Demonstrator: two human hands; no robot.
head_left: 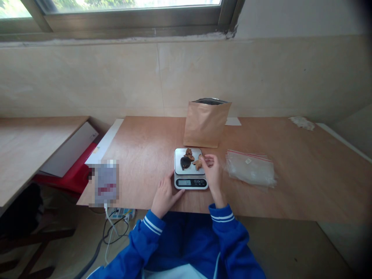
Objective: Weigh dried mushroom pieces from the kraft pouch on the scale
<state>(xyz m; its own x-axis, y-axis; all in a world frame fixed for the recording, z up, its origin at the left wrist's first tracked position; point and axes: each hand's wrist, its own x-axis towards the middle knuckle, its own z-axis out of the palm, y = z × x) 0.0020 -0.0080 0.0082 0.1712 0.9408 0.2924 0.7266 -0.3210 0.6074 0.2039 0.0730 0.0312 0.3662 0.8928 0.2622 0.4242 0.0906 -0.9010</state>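
Two bare hands, in blue knit cuffs ringed with white stripes, work at a compact white plastic kitchen scale [176, 181] near the front edge of the brown wood-grained table [145, 151]. The left hand [164, 195] lies low, palm down, fingers extended along the scale's left side, thumb spread wide toward its front left corner; it grasps nothing. The right hand [213, 172] arches over the scale's right edge, wrist raised, fingers curled, tips touching a knobbly tan-brown chunk [198, 163]; whether they pinch it cannot be told. That chunk is at the right side of the scale's smooth, square metal plate [179, 153], beside a glossy, rounded black piece [185, 163] and a craggy brown lump [189, 154] farther back. Toward the table's back edge stands a matte kraft-paper pouch [205, 126], its silvery-lined mouth open. Thin, crinkled clear plastic bags with red strips [251, 168] lie flat toward the right edge.
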